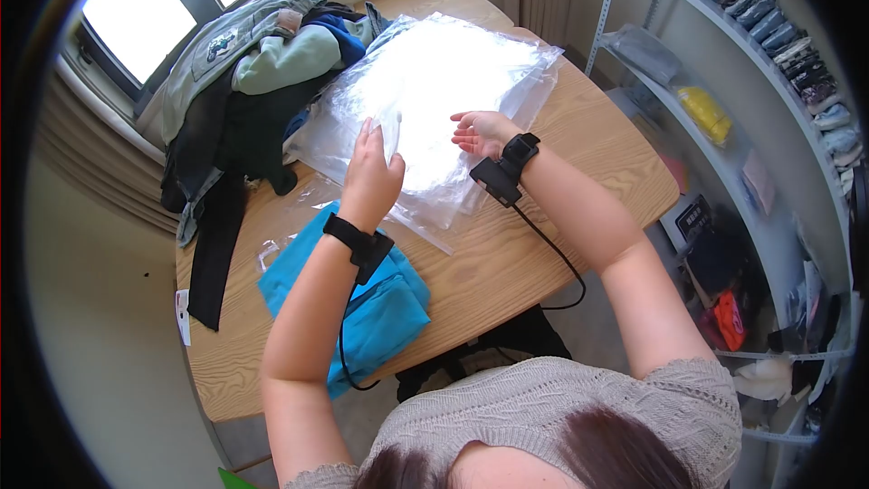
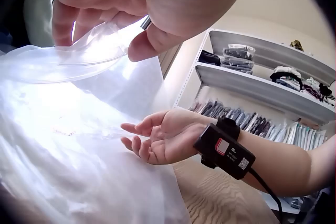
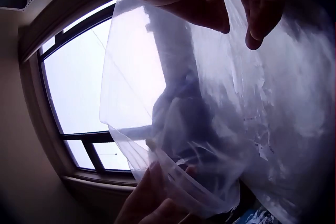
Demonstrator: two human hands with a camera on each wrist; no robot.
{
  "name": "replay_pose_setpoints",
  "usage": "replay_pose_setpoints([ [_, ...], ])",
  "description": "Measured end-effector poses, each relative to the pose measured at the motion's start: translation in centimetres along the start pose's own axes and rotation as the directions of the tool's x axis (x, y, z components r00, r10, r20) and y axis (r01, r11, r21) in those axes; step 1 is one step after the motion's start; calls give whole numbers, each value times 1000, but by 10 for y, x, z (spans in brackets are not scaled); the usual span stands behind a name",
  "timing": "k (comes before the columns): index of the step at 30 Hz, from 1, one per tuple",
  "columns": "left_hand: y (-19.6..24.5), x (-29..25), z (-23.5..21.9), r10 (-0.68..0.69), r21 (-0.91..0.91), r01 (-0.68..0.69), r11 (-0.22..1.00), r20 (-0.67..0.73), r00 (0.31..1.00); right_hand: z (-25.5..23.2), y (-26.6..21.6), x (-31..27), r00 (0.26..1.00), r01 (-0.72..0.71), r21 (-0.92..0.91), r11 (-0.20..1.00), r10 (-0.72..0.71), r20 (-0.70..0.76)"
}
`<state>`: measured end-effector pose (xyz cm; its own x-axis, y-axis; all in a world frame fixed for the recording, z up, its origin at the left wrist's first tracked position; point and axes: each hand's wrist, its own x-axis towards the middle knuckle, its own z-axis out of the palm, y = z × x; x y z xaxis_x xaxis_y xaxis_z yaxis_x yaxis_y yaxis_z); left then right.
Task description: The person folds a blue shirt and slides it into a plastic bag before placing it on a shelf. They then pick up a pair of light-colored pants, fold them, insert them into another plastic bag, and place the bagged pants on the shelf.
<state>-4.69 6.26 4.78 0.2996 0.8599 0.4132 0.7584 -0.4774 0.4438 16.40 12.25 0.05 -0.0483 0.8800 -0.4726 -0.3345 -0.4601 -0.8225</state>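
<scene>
Head view and both wrist views: where is the clear plastic bag [image 3: 181,134] now?

It is at the left hand [image 1: 371,179], above a pile of clear plastic [image 1: 453,81] that lies on the wooden counter [image 1: 615,167]. In the right wrist view, I see the window [image 1: 136,23] through the thin film of this bag.

And how is the left hand?

Its thumb and fingers are together on the edge of the bag, so it pinches it. The left wrist view shows this from near.

Does the right hand [image 1: 483,133] also hold the film?

I think not. Its fingers are a little bent, and the thumb is apart from them, with a gap between. It is very near to the plastic, but I cannot tell if a fingertip touches it.

What is around them?

A folded blue cloth [image 1: 394,312] lies on the counter, under the left forearm in the head view. On the far left side is a heap of clothes [image 1: 272,81], pale green, black and blue, beside the pile. One black piece hangs down from the heap, toward the near side of the counter.

And farther away?

The window is behind the heap, at the upper left. On the right stand the shelves [image 1: 751,177] with rows of folded things in packets and one yellow packet [image 1: 704,115].
</scene>
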Motion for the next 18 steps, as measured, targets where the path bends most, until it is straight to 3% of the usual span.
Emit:
replay_pose_setpoints([
  [2, -2, 0, -2, -8, 6, 8, 1000, -11, 1000, 6, 0, 2, 986, 78, -123, 989, -95, -139],
  [3, -3, -1, -4, -13, 0, 13, 1000, -7, 1000, 9, 1, 3, 987, 77, -122, 990, -93, -134],
  [5, -5, 0, -5, -19, -5, 19, 1000, -7, 1000, 14, 1, 7, 993, 116, 17, 993, -116, -24],
  [7, -6, 0, -6, 3, 2, -3, 1000, -4, 1000, 23, 1, 6, 999, 45, 1, 999, -45, 0],
  [9, -3, -2, -6, 3, 3, -3, 1000, -25, 1000, 30, 2, 10, 992, -19, -45, 999, 25, 126],
  [11, 1, -2, -6, 6, 4, -6, 1000, -52, 999, 31, 9, 34, 994, -2, 34, 999, -2, 110],
  [13, 5, -3, -11, 25, -19, -28, 999, -116, 993, 33, 6, 38, 968, 248, -49, 968, -246, 40],
  [14, 7, -4, -14, 24, -16, -26, 1000, -122, 992, 35, 4, 40, 883, 469, 13, 883, -469, 8],
  [15, 9, -6, -17, 84, 65, -75, 995, -147, 986, 27, -3, 44, 797, 555, 193, 809, -584, 153],
  [17, 11, -9, -17, 143, 147, -119, 982, -164, 976, 28, -25, 37, 690, 707, -319, 631, -715, 114],
  [18, 13, -9, -16, 243, 300, -185, 936, -167, 956, 18, -33, 61, 601, 763, -358, 537, -794, 89],
])
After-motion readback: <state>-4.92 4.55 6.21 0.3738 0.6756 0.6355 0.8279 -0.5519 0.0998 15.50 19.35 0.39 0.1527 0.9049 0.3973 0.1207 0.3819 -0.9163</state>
